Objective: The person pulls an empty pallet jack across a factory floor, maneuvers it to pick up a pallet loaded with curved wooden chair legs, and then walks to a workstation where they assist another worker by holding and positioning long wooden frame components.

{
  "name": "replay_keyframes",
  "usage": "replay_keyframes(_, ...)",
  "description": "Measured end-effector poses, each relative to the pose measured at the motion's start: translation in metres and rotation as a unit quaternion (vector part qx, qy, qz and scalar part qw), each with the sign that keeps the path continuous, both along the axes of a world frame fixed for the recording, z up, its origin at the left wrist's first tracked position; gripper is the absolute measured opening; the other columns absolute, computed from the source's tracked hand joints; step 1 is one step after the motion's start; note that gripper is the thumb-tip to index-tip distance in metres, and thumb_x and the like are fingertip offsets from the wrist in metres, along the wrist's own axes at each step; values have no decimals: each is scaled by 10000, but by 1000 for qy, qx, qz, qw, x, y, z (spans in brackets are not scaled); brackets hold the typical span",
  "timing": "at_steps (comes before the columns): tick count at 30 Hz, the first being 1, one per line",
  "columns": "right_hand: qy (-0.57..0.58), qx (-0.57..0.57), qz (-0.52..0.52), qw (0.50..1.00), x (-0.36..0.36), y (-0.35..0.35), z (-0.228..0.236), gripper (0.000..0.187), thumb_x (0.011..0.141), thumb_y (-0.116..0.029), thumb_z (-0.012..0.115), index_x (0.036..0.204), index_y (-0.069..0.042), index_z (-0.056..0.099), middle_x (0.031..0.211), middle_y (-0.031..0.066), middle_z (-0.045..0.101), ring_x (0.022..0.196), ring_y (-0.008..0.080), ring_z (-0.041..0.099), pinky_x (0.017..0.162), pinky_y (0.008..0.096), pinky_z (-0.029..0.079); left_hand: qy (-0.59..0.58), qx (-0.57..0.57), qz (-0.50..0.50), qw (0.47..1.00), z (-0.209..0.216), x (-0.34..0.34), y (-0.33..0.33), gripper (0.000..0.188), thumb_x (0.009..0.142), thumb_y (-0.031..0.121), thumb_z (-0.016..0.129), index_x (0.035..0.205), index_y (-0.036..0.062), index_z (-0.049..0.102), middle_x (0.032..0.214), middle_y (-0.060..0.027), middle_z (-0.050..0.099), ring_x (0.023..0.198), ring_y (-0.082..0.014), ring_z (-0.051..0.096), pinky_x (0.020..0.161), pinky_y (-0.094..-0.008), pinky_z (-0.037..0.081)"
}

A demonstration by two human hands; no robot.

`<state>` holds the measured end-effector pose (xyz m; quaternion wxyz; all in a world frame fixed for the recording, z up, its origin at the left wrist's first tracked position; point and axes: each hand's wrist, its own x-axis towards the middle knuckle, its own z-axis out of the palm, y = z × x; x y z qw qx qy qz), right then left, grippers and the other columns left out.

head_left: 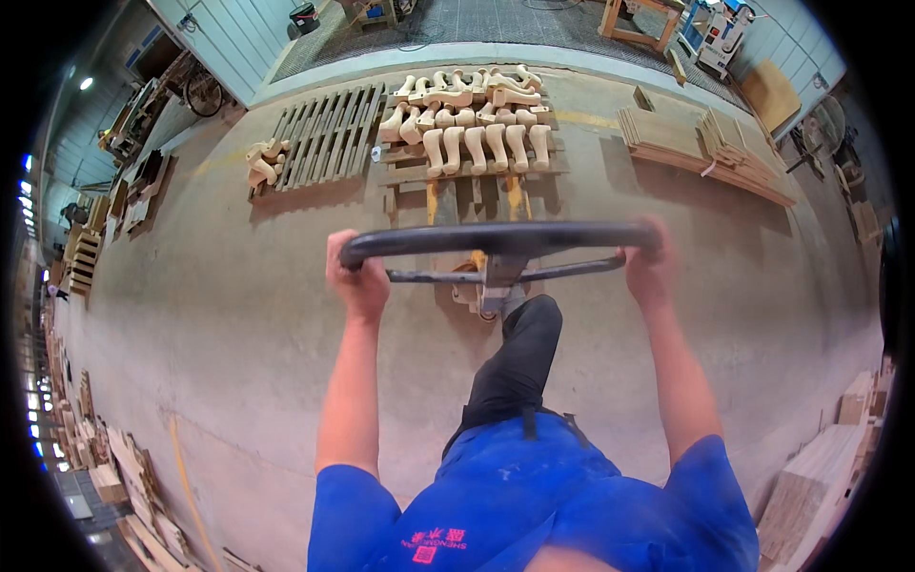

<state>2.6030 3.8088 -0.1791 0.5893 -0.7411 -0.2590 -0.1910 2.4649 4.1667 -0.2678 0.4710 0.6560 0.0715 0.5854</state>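
Observation:
Both my arms reach forward to the black loop handle [496, 238] of a pallet jack. My left hand [355, 275] is wrapped round the handle's left corner. At the right corner my right hand [650, 259] grips it, somewhat blurred. Ahead, the jack's yellow forks [517, 197] run under a wooden pallet [405, 173]. Several curved, pale wooden furniture legs [494, 150] are stacked in rows on that pallet. The jack's base lies partly hidden behind the handle and my knee.
Left of the load is a slatted pallet [329, 133] with a few curved wooden legs [267, 162] at its corner. Stacked boards [681, 148] lie at the right. Timber piles [810, 486] stand near right and near left. A grated floor [477, 27] with machines lies beyond a doorway.

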Motion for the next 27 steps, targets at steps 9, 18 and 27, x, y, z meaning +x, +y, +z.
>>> replay_keyframes(9,-16,-3,51,999,95,59,25,118,807,49,551,870,-35,605,672,22,593,621,89,571,578,258,461,72,-56,-49,995,23,83,62,108,815,8,629,901,46,576,829,-60,599,779,-161,580,737,-277,465)
replay_keyframes(18,-133,-137,-28,981,51,17,-31,98,833,29,564,875,-48,607,794,81,612,765,177,609,735,282,482,91,50,28,994,-21,25,8,95,859,35,625,896,50,538,771,-30,543,700,-133,537,654,-283,458)
replay_keyframes(27,53,13,57,997,29,-21,-61,61,858,30,629,842,-26,614,800,-13,584,773,79,550,705,227,444,121,9,9,993,-46,3,-24,97,863,76,638,897,64,548,797,-64,578,677,-180,554,632,-304,465)
